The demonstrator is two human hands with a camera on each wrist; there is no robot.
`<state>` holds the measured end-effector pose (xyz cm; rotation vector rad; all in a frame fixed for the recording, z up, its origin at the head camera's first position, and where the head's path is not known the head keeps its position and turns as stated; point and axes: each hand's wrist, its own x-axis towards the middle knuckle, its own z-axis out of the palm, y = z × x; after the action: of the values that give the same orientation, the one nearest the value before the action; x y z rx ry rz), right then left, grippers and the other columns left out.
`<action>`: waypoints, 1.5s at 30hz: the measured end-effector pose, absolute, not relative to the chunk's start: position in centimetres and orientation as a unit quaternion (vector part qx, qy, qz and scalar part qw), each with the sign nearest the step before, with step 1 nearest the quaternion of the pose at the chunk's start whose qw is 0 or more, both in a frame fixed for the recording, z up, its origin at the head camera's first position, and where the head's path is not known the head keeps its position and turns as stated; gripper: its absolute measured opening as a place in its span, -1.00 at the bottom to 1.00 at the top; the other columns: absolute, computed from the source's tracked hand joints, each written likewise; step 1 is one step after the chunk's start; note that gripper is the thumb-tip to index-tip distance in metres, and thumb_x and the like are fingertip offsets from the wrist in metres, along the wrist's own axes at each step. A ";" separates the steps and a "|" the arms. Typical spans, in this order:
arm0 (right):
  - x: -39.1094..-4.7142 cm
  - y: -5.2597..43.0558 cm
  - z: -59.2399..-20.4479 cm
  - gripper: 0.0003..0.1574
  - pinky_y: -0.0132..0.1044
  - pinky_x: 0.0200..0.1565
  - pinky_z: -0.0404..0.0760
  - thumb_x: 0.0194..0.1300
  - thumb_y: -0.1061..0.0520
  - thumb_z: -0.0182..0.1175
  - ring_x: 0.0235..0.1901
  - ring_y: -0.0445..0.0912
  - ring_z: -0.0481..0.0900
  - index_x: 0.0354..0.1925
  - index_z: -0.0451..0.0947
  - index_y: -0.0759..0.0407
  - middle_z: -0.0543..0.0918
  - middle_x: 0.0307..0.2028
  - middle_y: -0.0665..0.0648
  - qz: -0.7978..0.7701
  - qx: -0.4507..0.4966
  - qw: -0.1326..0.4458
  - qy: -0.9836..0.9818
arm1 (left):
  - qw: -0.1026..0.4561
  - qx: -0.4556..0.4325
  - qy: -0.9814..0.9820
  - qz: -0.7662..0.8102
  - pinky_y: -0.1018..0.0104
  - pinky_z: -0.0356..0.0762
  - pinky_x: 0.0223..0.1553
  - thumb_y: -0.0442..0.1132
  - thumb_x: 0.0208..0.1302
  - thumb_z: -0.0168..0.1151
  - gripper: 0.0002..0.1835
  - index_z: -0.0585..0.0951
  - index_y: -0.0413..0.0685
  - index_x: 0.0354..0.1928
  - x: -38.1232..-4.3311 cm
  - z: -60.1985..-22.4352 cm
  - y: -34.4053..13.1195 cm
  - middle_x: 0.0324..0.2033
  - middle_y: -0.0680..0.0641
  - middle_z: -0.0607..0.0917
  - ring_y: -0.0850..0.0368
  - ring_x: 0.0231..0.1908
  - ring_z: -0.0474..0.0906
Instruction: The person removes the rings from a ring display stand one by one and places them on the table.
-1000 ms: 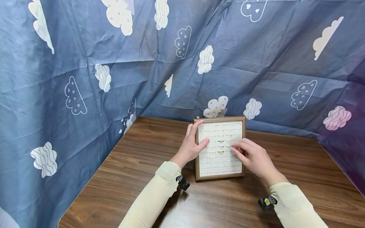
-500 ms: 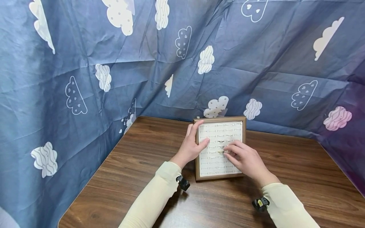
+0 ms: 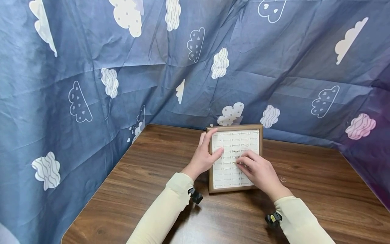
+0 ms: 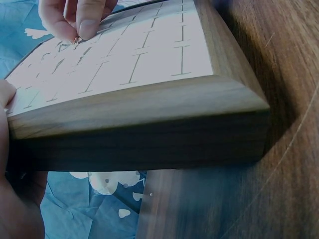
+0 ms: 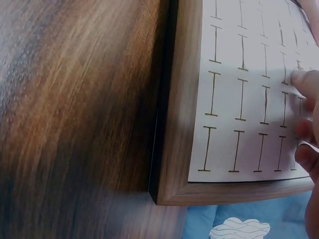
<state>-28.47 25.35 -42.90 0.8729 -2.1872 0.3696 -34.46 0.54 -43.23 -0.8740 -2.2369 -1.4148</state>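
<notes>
A ring display board [image 3: 217,174] with a brown wooden frame and rows of slits in its white face leans back on the table. My left hand [image 3: 202,156] holds its left side, thumb on the white face and index finger at the top edge. With thumb and forefinger, my right hand [image 3: 259,171] pinches a small gold ring [image 4: 76,42] at a slit near the board's middle. Just above those fingertips, another ring [image 3: 236,151] sits in the same column. In the right wrist view, the right fingertips [image 5: 299,78] are close over the white face.
The board stands on a dark wood-grain table [image 3: 146,169]. A small clear loop [image 3: 283,180] lies on the tabletop behind the right wrist. Blue cloth [image 3: 137,84] with a cloud print hangs behind and at the left.
My right hand has moved left and slightly down across the board, from the right-hand columns to the gold ring. The left hand and the board have stayed put.
</notes>
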 end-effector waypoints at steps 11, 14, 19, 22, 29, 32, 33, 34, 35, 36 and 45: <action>-28.5 25.4 -43.0 -0.84 -0.08 -0.16 0.66 0.41 0.23 0.42 -0.17 -0.10 0.66 -0.12 0.63 0.08 0.62 -0.10 -0.02 0.140 0.355 0.346 -0.857 | 0.171 -0.305 -0.792 -0.500 0.05 0.56 0.23 -0.14 0.50 0.36 -0.18 0.16 0.28 0.65 -34.3 -43.0 0.6 0.27 -0.20 0.39 -0.03 0.10 0.51; -28.4 25.6 -42.9 -0.91 -0.10 -0.13 0.65 0.49 0.18 0.36 -0.15 -0.12 0.64 -0.11 0.62 0.10 0.62 -0.07 -0.02 0.147 0.361 0.338 -0.857 | 0.171 -0.306 -0.792 -0.500 0.05 0.56 0.22 -0.14 0.49 0.37 -0.17 0.16 0.28 0.65 -34.3 -43.0 0.5 0.27 -0.21 0.39 -0.03 0.10 0.51; -28.3 25.7 -42.8 -0.72 -0.13 -0.12 0.64 0.32 0.29 0.48 -0.14 -0.15 0.62 -0.10 0.61 0.08 0.62 -0.05 -0.03 0.157 0.357 0.330 -0.860 | 0.172 -0.307 -0.791 -0.501 0.04 0.57 0.21 -0.14 0.49 0.37 -0.17 0.16 0.29 0.65 -34.3 -43.0 0.5 0.26 -0.21 0.39 -0.03 0.08 0.51; -28.2 25.6 -42.9 -0.63 -0.13 -0.13 0.64 0.21 0.29 0.55 -0.14 -0.16 0.62 -0.06 0.65 0.07 0.62 -0.03 -0.02 0.162 0.352 0.336 -0.859 | 0.174 -0.309 -0.790 -0.501 0.04 0.57 0.21 -0.13 0.49 0.36 -0.17 0.16 0.29 0.65 -34.3 -43.1 0.5 0.26 -0.20 0.39 -0.03 0.08 0.52; -28.4 25.8 -43.6 -0.59 -0.16 -0.22 0.62 0.15 0.26 0.58 -0.24 -0.12 0.66 -0.01 0.81 0.03 0.69 -0.10 0.02 0.167 0.366 0.373 -0.836 | 0.186 -0.314 -0.789 -0.495 0.04 0.59 0.19 -0.13 0.51 0.34 -0.19 0.16 0.25 0.65 -34.4 -43.2 0.5 0.24 -0.21 0.40 -0.03 0.07 0.52; -28.4 25.9 -43.7 -0.60 -0.15 -0.21 0.62 0.15 0.23 0.57 -0.23 -0.10 0.66 -0.02 0.83 0.00 0.69 -0.13 0.04 0.160 0.365 0.381 -0.834 | 0.185 -0.317 -0.787 -0.496 0.04 0.59 0.17 -0.14 0.51 0.34 -0.19 0.16 0.25 0.65 -34.4 -43.2 0.5 0.24 -0.21 0.40 -0.04 0.06 0.52; -28.5 25.9 -43.8 -0.60 -0.15 -0.21 0.61 0.14 0.23 0.58 -0.23 -0.09 0.65 -0.02 0.84 0.00 0.69 -0.13 0.04 0.160 0.365 0.383 -0.833 | 0.184 -0.317 -0.786 -0.497 0.03 0.59 0.18 -0.14 0.51 0.34 -0.19 0.16 0.25 0.65 -34.4 -43.1 0.6 0.25 -0.21 0.40 -0.04 0.07 0.52; -28.5 26.0 -43.8 -0.61 -0.15 -0.21 0.61 0.15 0.23 0.57 -0.23 -0.09 0.64 -0.03 0.84 0.00 0.69 -0.14 0.04 0.161 0.365 0.384 -0.833 | 0.183 -0.316 -0.786 -0.498 0.03 0.59 0.18 -0.14 0.51 0.35 -0.19 0.16 0.25 0.65 -34.4 -43.1 0.6 0.25 -0.21 0.40 -0.04 0.07 0.51; -28.5 25.9 -43.8 -0.62 -0.16 -0.21 0.60 0.14 0.23 0.57 -0.23 -0.08 0.64 -0.03 0.85 0.00 0.68 -0.15 0.05 0.163 0.367 0.386 -0.831 | 0.183 -0.316 -0.786 -0.499 0.03 0.59 0.18 -0.14 0.50 0.35 -0.19 0.16 0.25 0.65 -34.4 -43.1 0.6 0.25 -0.21 0.40 -0.04 0.07 0.51; -28.5 25.9 -43.8 -0.64 -0.16 -0.22 0.60 0.17 0.22 0.57 -0.23 -0.08 0.63 -0.04 0.85 0.00 0.68 -0.15 0.05 0.166 0.369 0.389 -0.828 | 0.184 -0.316 -0.786 -0.499 0.03 0.58 0.19 -0.14 0.50 0.35 -0.19 0.16 0.25 0.65 -34.4 -43.1 0.6 0.26 -0.22 0.40 -0.04 0.08 0.52; -28.7 25.8 -43.9 -0.49 -0.26 -0.24 0.55 0.66 -0.23 0.09 -0.29 -0.12 0.61 -0.12 0.88 -0.04 0.69 -0.21 0.02 0.186 0.374 0.408 -0.812 | 0.185 -0.315 -0.785 -0.499 0.03 0.58 0.19 -0.14 0.50 0.35 -0.19 0.16 0.25 0.65 -34.5 -43.3 0.6 0.25 -0.21 0.40 -0.04 0.08 0.52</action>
<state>-28.66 25.80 -43.90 0.9416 -2.0456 0.4693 -34.49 0.59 -43.30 -0.8890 -2.2128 -1.4074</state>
